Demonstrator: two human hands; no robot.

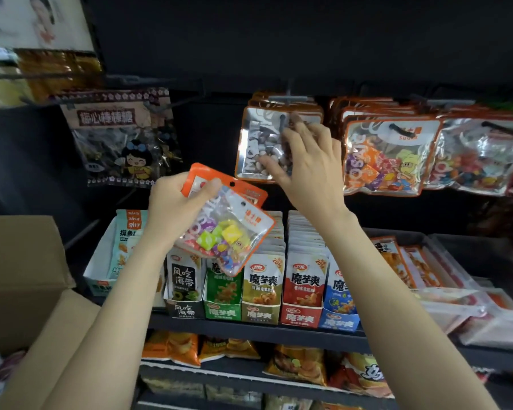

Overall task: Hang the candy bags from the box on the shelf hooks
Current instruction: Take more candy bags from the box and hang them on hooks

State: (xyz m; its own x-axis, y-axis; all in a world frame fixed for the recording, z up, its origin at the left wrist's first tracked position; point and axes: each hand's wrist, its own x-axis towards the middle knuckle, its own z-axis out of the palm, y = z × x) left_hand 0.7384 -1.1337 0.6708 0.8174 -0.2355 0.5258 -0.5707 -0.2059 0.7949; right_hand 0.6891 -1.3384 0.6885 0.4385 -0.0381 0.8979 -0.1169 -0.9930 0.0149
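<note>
My left hand [176, 210] grips a small stack of clear candy bags [230, 226] with orange tops and bright wrapped sweets, held tilted in front of the shelf. My right hand [307, 161] is raised against a hanging candy bag [253, 146] with dark and white sweets, fingers spread over its front near the black hook [282, 121] that passes through its top. More orange-edged candy bags [387, 156] hang on hooks to the right. The cardboard box [21, 276] stands open at the lower left.
A bag of lollipops [120, 140] hangs at the left. Below the hooks, a shelf [249, 327] carries display cartons of snack packets [302, 287]. Loose packets lie at the right [456, 309], and chip bags [296, 368] fill the lower shelf.
</note>
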